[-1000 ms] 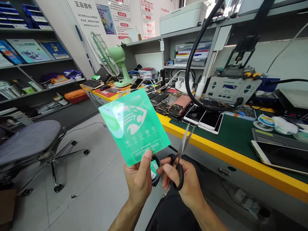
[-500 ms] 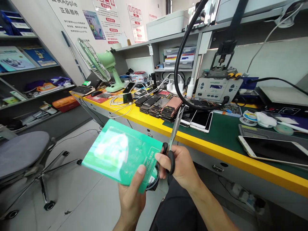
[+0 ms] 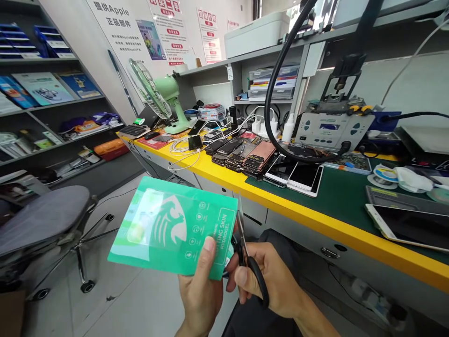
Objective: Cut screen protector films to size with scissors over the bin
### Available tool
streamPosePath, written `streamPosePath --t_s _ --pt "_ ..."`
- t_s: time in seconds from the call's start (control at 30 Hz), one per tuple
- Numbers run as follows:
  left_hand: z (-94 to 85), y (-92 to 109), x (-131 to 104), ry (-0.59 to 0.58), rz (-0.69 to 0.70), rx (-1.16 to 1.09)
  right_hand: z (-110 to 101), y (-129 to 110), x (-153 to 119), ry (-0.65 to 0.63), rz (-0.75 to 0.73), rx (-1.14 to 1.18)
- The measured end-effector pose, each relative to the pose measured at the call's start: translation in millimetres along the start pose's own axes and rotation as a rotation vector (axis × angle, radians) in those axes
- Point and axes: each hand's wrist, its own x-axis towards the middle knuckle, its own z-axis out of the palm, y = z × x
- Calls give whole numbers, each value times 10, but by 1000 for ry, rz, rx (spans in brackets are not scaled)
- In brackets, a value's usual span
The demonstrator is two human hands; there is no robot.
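My left hand [image 3: 201, 281] grips a green packet [image 3: 168, 229] by its lower right part, thumb on the front face. The packet has a pale emblem, a column of small icons and the words "SKIN HYDROGEL", under a shiny clear layer. My right hand [image 3: 268, 276] holds scissors [image 3: 242, 234] with black handles. Their blades point up along the packet's right edge and look slightly parted. Whether they touch the packet I cannot tell. Part of a bin or its contents shows behind the scissors, mostly hidden.
A yellow-edged workbench [image 3: 343, 217] runs across, bearing stacked phone parts [image 3: 257, 159], white phones [image 3: 307, 178], cables, a green fan [image 3: 168, 89] and a grey device [image 3: 329, 128]. A black hose arches above. A grey chair [image 3: 45, 215] and shelves stand at left.
The scissors have come down and turned, their blades now beside the packet's right edge instead of pointing over the bench. The packet is tilted differently, with less glare. The view has shifted left.
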Motion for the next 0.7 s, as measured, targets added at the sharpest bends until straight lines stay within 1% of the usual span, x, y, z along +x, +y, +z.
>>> streamPosePath --t_s 0.1,0.23,0.5,0.6,0.7 --pt "-33 11 -4 -19 -42 1 19 31 38 -16 15 7" --pt "-61 23 -10 20 -56 18 40 65 92 -29 35 15" --pt "-39 59 -37 63 -69 52 67 105 131 -58 73 39" --pt "-32 58 -46 79 -84 75 61 112 136 -63 61 43" --pt "-21 49 -55 84 -70 86 57 116 144 -67 45 46"
